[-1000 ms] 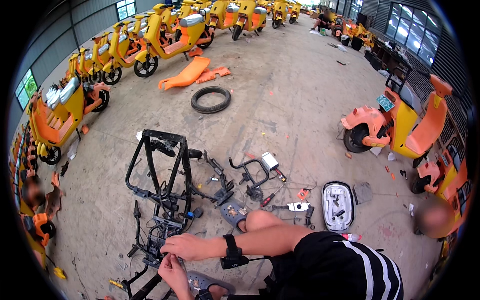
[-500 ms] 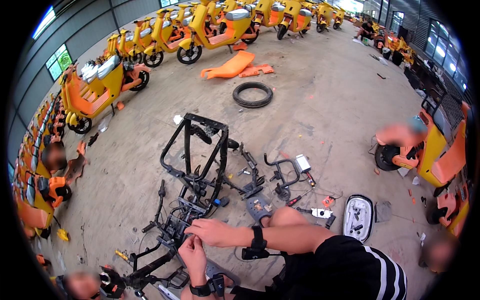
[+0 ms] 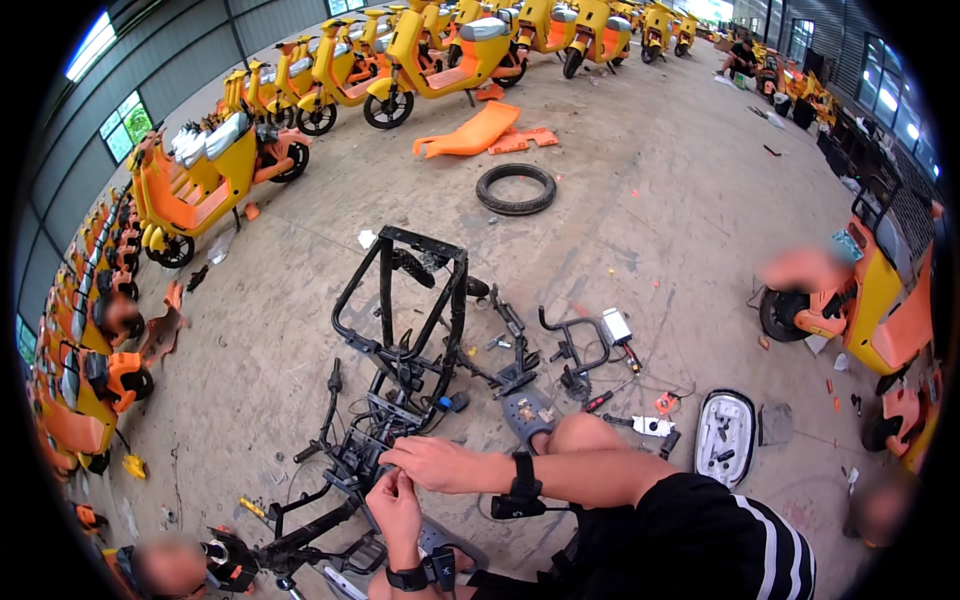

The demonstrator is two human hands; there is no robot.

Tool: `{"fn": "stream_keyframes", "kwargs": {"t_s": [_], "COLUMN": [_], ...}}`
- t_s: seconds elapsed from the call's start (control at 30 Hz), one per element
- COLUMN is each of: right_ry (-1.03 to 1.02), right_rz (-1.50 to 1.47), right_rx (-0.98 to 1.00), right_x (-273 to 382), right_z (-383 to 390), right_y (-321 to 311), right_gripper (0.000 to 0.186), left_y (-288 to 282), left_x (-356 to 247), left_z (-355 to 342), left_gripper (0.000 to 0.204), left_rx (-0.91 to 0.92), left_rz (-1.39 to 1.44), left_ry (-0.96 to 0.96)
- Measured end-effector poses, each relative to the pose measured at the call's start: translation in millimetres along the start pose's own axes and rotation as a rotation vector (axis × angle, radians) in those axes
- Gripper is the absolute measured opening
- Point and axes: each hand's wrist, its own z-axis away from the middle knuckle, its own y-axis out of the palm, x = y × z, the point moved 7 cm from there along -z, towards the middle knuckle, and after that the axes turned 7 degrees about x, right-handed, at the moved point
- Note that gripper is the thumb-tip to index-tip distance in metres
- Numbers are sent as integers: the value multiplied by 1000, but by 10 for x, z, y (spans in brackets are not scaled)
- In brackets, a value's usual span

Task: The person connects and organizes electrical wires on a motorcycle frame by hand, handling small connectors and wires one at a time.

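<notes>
A black scooter frame (image 3: 462, 300) lies stripped on the concrete floor before me, its bars and loose cables bunched near my hands. Just over the cables my right hand (image 3: 440, 465) reaches in from the right, thumb and fingers pinched together. Close below it is my left hand (image 3: 396, 508), its fingertips also pressed together and almost meeting the right ones. Whatever is between the fingers is too small or hidden to make out. A black handlebar (image 3: 333, 400) rests left of the frame. A blue connector (image 3: 456, 402) sits at its right side.
Right of the frame lie a bent black rack (image 3: 575, 335), a silver box with wires (image 3: 616, 326), a red-handled screwdriver (image 3: 598, 402) and a white tray (image 3: 725, 440) of small parts. Farther off are a tyre (image 3: 516, 189), orange panels (image 3: 468, 132) and rows of yellow scooters (image 3: 440, 65).
The whole scene has shifted slightly to the right in view. My hands keep nearly the same place over the cables, both still pinched, with only slight finger movement.
</notes>
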Motion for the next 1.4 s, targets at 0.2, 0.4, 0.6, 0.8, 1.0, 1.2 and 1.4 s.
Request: {"fn": "stream_keyframes", "kwargs": {"t_s": [0.2, 0.4, 0.6, 0.8, 1.0, 1.2, 1.4], "right_ry": [0, -66, -3, -20, -89, -2, 9], "right_rz": [-40, -28, -70, -127, -93, -143, -153], "right_rx": [26, -12, 53, 33, 28, 82, 61], "right_x": [-2, 3, -79, -50, -126, -102, -127], "right_z": [-4, 9, -2, -29, 8, 0, 23], "right_y": [-37, -44, 22, 58, 11, 6, -29], "right_gripper": [33, 33, 32, 32, 31, 23, 20], "left_y": [-39, -34, -1, -55, -13, 9, 34], "left_x": [-16, -53, 20, 2, -70, -66, -45], "left_z": [4, 6, -29, 32, 2, 24, 8], "left_gripper": [18, 19, 18, 18, 17, 14, 17], "left_rx": [17, -9, 33, 29, 61, 83, 86], "left_rz": [11, -4, 30, -23, -71, -297, -244], "left_ry": [-36, -11, 46, 60, 1, 80, 41]}}
